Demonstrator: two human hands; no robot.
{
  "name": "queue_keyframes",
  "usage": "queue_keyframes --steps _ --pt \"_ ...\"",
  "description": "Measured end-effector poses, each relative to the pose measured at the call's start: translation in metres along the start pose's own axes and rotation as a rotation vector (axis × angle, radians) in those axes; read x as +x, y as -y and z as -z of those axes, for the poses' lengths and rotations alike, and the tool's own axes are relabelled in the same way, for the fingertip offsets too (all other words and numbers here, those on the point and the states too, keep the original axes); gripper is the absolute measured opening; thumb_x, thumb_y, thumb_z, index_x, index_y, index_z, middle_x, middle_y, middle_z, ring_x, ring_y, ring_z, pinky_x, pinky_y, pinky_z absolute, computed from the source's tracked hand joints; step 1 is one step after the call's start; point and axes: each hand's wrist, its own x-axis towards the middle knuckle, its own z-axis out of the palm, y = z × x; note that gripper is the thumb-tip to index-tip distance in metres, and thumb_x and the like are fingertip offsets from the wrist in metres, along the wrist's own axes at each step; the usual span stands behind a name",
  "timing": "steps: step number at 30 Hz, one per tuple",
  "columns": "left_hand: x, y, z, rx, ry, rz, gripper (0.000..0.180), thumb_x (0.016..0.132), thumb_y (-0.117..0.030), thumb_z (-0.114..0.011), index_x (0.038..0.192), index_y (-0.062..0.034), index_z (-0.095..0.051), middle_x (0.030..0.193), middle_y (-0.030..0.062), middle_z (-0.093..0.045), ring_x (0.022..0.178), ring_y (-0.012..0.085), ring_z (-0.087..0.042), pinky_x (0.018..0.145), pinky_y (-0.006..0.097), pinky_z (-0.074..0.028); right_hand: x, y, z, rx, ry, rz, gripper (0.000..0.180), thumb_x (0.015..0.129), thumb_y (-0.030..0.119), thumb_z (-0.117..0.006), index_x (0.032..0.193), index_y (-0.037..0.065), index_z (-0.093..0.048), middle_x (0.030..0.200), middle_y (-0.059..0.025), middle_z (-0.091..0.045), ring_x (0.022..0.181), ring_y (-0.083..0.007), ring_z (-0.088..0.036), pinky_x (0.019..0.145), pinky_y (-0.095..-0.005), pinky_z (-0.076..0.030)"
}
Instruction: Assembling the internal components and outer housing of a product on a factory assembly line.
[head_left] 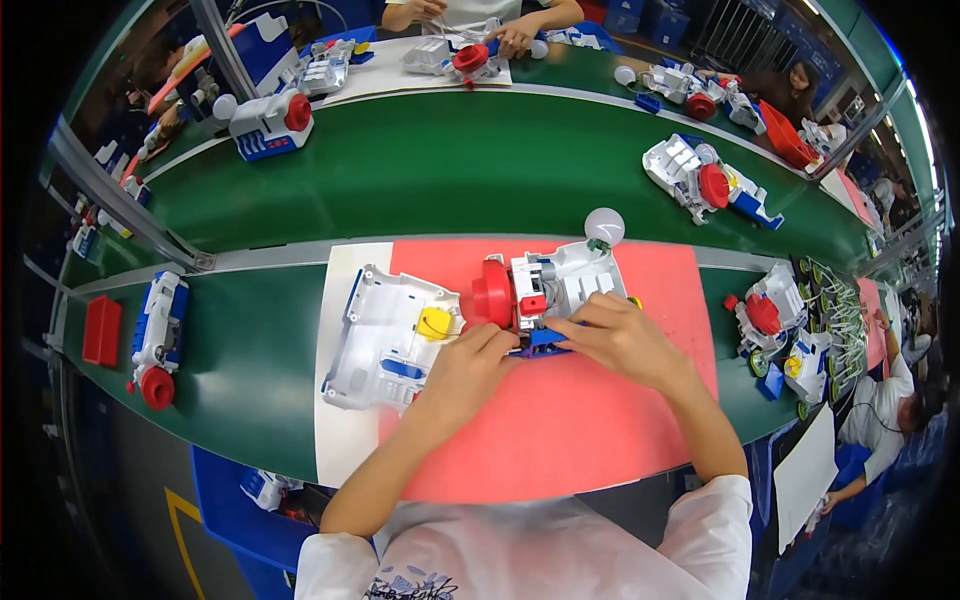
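Observation:
An opened white toy housing (590, 272) lies on the pink mat in front of me, with grey wires and a white inner block inside it. A red wheel-like knob (492, 292) sticks out on its left, and a pale round bulb (604, 226) sits at its far end. My left hand (478, 362) has its fingertips closed at the left end of a blue panel (542, 344) along the housing's near edge. At the panel's right end, my right hand (625, 342) pinches with bent fingers. The matching white half shell (385, 335), with a yellow piece (434, 323), lies left of my left hand.
Beyond the mat (560, 430) runs a green conveyor belt (450, 150) carrying a whole toy (272, 125) and an opened one (705, 180). At left are another toy (160, 330) and a red tray (101, 331). Toy parts and wired pieces (835, 320) crowd the right. Co-workers sit around.

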Motion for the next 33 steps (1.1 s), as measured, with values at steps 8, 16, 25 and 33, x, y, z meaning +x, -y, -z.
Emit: queue_keyframes --steps 8,16,25,33 --pt "-0.001 0.006 -0.003 -0.026 -0.043 -0.038 0.021 0.076 -0.008 -0.079 0.091 -0.0017 -0.066 0.086 0.0119 -0.065 0.074 0.0277 -0.064 0.065 0.035 -0.053 -0.001 0.003 0.002 -0.063 0.015 -0.019 0.037 0.081 0.017 -0.075 0.117 0.012 -0.071 0.082 -0.0004 -0.059 0.080 -0.0182 -0.054 0.071 -0.0351 -0.042" --pt "-0.002 0.010 -0.003 -0.048 -0.044 -0.031 0.020 0.076 -0.007 -0.079 0.091 -0.0006 -0.068 0.087 0.0125 -0.066 0.075 0.0271 -0.065 0.065 0.035 -0.054 -0.007 0.012 -0.001 -0.126 -0.030 -0.117 0.040 0.078 0.018 -0.077 0.118 0.015 -0.071 0.087 0.0045 -0.061 0.081 -0.0179 -0.049 0.072 -0.0345 -0.036" --pt "-0.003 0.002 0.043 0.182 -0.311 0.046 0.032 0.075 -0.009 -0.081 0.104 -0.0017 -0.069 0.094 0.0113 -0.067 0.087 0.0310 -0.065 0.079 0.039 -0.054 -0.010 0.001 -0.006 0.053 -0.031 -0.126 0.044 0.080 0.021 -0.077 0.123 0.016 -0.069 0.122 -0.0025 -0.058 0.107 -0.0238 -0.050 0.091 -0.0378 -0.039" --pt "-0.089 0.078 0.105 0.472 -0.099 0.678 0.016 0.089 -0.012 -0.060 0.096 0.0011 -0.065 0.083 0.0275 -0.065 0.082 0.0496 -0.061 0.073 0.056 -0.047 -0.004 -0.002 -0.003 0.122 -0.470 -0.291 0.045 0.082 0.011 -0.075 0.125 0.007 -0.066 0.120 -0.0093 -0.060 0.109 -0.0274 -0.053 0.089 -0.0366 -0.043"
